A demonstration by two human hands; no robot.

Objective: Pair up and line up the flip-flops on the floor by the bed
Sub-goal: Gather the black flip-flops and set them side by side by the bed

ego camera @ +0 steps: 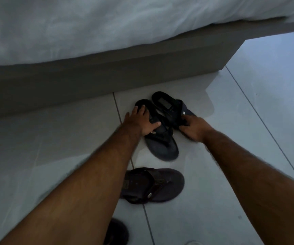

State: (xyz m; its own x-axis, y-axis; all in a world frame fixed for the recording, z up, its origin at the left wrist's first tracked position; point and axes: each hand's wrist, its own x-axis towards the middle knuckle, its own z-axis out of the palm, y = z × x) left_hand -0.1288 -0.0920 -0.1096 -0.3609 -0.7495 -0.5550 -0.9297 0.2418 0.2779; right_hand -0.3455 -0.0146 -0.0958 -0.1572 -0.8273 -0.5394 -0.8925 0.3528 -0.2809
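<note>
On 2 black flip-flops (160, 131), both hands.

Two dark navy flip-flops (160, 131) mid-frame, soles down, converging near the straps. Brown flip-flop (153, 185) lying crosswise below centre. Another dark one (116, 232) at bottom edge, partly hidden.

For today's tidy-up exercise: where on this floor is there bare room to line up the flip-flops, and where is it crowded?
Bare tile lies left of the left hand, along the bed base; more lies right of the right hand. The middle is crowded: two dark flip-flops and a brown one.
</note>
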